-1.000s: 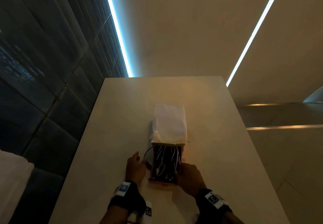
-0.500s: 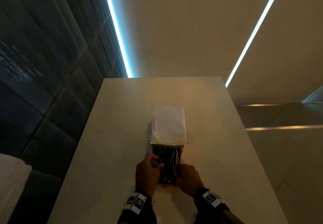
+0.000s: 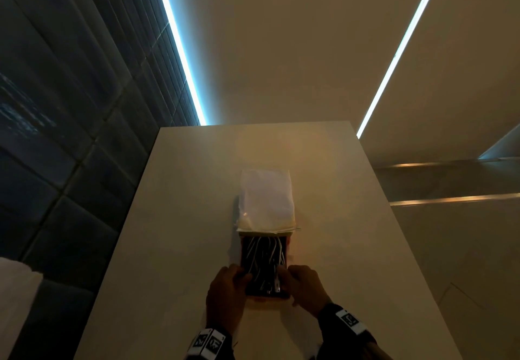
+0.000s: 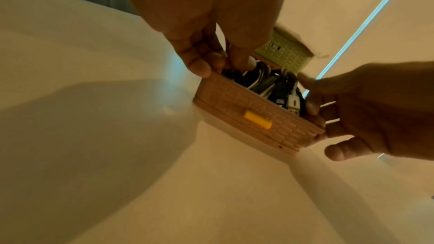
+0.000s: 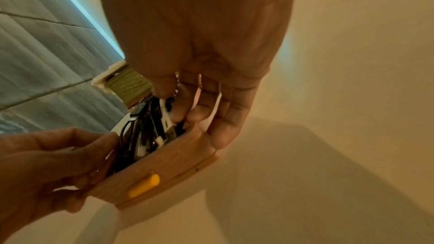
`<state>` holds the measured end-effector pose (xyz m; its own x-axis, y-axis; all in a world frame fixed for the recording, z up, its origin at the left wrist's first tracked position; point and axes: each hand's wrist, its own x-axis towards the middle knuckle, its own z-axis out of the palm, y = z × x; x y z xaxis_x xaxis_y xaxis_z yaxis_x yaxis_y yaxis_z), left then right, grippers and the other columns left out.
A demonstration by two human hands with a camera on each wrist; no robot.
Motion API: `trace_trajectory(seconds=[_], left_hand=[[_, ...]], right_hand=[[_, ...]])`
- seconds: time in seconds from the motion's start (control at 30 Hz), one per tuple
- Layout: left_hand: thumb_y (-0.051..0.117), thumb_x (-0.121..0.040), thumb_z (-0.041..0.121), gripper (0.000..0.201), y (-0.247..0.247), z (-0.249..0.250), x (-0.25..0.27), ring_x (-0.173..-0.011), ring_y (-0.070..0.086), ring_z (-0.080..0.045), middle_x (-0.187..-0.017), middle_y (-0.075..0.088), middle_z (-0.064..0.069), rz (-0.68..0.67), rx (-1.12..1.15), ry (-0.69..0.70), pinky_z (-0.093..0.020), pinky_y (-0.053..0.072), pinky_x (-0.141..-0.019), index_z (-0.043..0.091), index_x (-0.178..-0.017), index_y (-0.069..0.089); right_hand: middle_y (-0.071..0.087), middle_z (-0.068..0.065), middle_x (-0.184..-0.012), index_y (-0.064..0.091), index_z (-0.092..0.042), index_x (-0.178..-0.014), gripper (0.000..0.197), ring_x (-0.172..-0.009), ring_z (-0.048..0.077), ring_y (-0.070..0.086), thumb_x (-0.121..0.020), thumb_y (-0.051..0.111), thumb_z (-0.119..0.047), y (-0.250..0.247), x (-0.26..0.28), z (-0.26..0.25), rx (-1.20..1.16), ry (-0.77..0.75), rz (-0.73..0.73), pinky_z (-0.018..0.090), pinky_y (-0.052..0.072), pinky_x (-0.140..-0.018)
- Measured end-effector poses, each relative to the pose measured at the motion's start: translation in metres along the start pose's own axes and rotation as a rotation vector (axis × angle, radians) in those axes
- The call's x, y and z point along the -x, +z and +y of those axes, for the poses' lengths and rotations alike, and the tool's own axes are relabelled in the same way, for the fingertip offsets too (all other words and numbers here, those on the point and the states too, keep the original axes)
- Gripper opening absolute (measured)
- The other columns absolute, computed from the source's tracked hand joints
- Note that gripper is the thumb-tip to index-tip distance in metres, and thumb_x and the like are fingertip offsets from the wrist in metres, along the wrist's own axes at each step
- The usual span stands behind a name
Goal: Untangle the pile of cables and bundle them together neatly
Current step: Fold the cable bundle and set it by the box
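Note:
A small tan box [image 3: 283,295] with a yellow latch [image 4: 257,119] lies open on the pale table [image 3: 174,219]. It is packed with black and white cables [image 3: 263,257]. My left hand [image 3: 239,276] grips the box's left wall, one finger outside the corner and another dipped among the cables [image 4: 263,84]. My right hand [image 3: 284,275] lies at the right wall. Its fairly straight fingers [image 5: 178,116] press on a white plug and the cables [image 5: 140,129], and the little finger runs outside the wall. The right thumb [image 4: 340,152] hangs free in front.
The box's green lid [image 4: 285,53] stands open behind the cables, with a white cloth bag [image 3: 266,199] lying over it. The table's far edge meets a beige wall. Dark tiled panels and a drop run along the left side.
My left hand has moved from the table beside the box onto its left wall. The black cable loop that stuck out on the left is no longer outside the box.

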<state>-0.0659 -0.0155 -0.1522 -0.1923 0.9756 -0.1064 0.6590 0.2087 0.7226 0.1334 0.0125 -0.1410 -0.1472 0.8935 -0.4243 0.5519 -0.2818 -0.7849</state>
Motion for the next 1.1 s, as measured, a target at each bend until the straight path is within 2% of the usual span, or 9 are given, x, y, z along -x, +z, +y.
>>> trace_trajectory(seconds=[0.1, 0.23, 0.33, 0.4, 0.5, 0.6, 0.8, 0.9, 1.1], left_hand=[[0.071, -0.081, 0.041, 0.025, -0.007, 0.008, 0.008, -0.079, 0.060, -0.014, -0.085, 0.054, 0.007, -0.051, 0.047, -0.045, -0.019, 0.044, -0.061, 0.021, -0.094, 0.067], [0.069, -0.055, 0.074, 0.059, -0.006, 0.027, 0.006, -0.078, 0.055, -0.012, -0.086, 0.050, 0.009, -0.091, -0.035, -0.162, -0.023, 0.038, -0.057, 0.027, -0.087, 0.051], [0.077, -0.053, 0.068, 0.064, -0.001, 0.031, -0.001, -0.083, 0.058, -0.016, -0.091, 0.051, 0.009, -0.114, -0.082, -0.217, -0.029, 0.046, -0.062, 0.027, -0.091, 0.046], [0.081, -0.053, 0.062, 0.064, 0.000, 0.029, -0.004, -0.085, 0.060, -0.018, -0.094, 0.054, 0.006, -0.113, -0.069, -0.230, -0.030, 0.047, -0.063, 0.026, -0.093, 0.047], [0.085, -0.054, 0.054, 0.063, 0.002, 0.029, -0.005, -0.084, 0.060, -0.018, -0.095, 0.057, 0.004, -0.098, -0.045, -0.242, -0.028, 0.046, -0.063, 0.024, -0.094, 0.046], [0.088, -0.055, 0.043, 0.063, 0.005, 0.032, -0.004, -0.079, 0.059, -0.018, -0.091, 0.059, 0.003, -0.054, 0.048, -0.259, -0.025, 0.041, -0.056, 0.022, -0.091, 0.041], [0.088, -0.060, 0.030, 0.046, 0.007, 0.039, -0.010, -0.069, 0.053, -0.019, -0.078, 0.052, 0.002, -0.046, 0.043, -0.168, -0.022, 0.031, -0.051, 0.026, -0.069, 0.043], [0.089, -0.060, 0.026, 0.040, 0.006, 0.036, -0.017, -0.068, 0.057, -0.016, -0.076, 0.060, 0.001, -0.045, 0.067, -0.150, -0.016, 0.033, -0.052, 0.028, -0.060, 0.049], [0.089, -0.059, 0.027, 0.030, 0.006, 0.042, -0.025, -0.069, 0.062, -0.017, -0.074, 0.066, -0.001, -0.027, 0.110, -0.178, -0.022, 0.043, -0.058, 0.025, -0.061, 0.059]], right_hand=[[0.058, 0.007, -0.056, 0.054, -0.012, -0.056, 0.048, -0.051, 0.020, 0.060, -0.092, 0.057, -0.044, 0.005, -0.005, -0.003, -0.030, 0.062, 0.043, 0.040, 0.055, -0.049], [0.051, 0.001, -0.046, 0.054, -0.014, -0.051, 0.048, -0.048, 0.016, 0.053, -0.088, 0.060, -0.043, 0.008, -0.010, -0.006, 0.029, 0.087, 0.082, 0.031, 0.042, -0.051], [0.049, 0.000, -0.046, 0.048, -0.015, -0.049, 0.051, -0.047, 0.018, 0.053, -0.087, 0.061, -0.048, 0.009, -0.008, -0.003, 0.030, 0.118, 0.088, 0.034, 0.046, -0.049], [0.057, 0.006, -0.057, 0.050, -0.013, -0.056, 0.053, -0.052, 0.024, 0.061, -0.085, 0.060, -0.056, 0.010, -0.004, -0.001, 0.002, 0.176, 0.072, 0.036, 0.054, -0.046], [0.065, 0.018, -0.076, 0.055, -0.006, -0.069, 0.059, -0.059, 0.030, 0.066, -0.079, 0.063, -0.063, 0.014, -0.004, 0.004, -0.141, 0.269, 0.059, 0.030, 0.053, -0.044], [0.051, 0.014, -0.067, 0.047, -0.010, -0.068, 0.055, -0.057, 0.024, 0.055, -0.073, 0.071, -0.059, 0.017, -0.007, 0.005, -0.348, 0.315, 0.136, 0.031, 0.048, -0.054], [0.048, 0.014, -0.058, 0.047, -0.009, -0.060, 0.050, -0.052, 0.025, 0.052, -0.070, 0.081, -0.045, 0.010, -0.021, 0.003, -0.536, 0.362, 0.186, 0.032, 0.045, -0.050], [0.047, 0.013, -0.056, 0.048, -0.007, -0.059, 0.048, -0.045, 0.022, 0.047, -0.073, 0.080, -0.040, 0.007, -0.027, -0.002, -0.550, 0.360, 0.174, 0.028, 0.041, -0.045], [0.048, 0.009, -0.048, 0.050, -0.008, -0.051, 0.046, -0.036, 0.020, 0.043, -0.074, 0.080, -0.033, -0.002, -0.039, -0.013, -0.526, 0.365, 0.191, 0.023, 0.036, -0.039]])
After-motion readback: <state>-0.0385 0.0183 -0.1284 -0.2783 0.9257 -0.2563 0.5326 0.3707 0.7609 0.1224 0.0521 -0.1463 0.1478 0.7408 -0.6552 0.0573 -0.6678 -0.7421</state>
